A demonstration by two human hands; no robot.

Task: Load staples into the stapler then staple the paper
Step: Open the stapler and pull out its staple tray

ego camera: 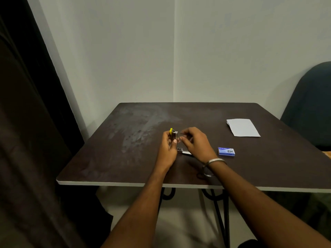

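A small yellow and metal stapler (174,134) is held upright over the middle of the dark table (125,140), swung open, its metal base (184,151) pointing down to the right. My left hand (168,149) grips the stapler's body. My right hand (195,142) is just right of it, thumb and forefinger pinched near the stapler's top; whether a strip of staples is between them is too small to tell. The blue staple box (226,151) lies to the right of my hands. The folded white paper (242,127) lies further back on the right.
The table stands in a corner of white walls. A dark curtain (26,122) hangs on the left. A dark teal chair back (309,108) rises beyond the table's right side. A metal bangle (215,161) is on my right wrist.
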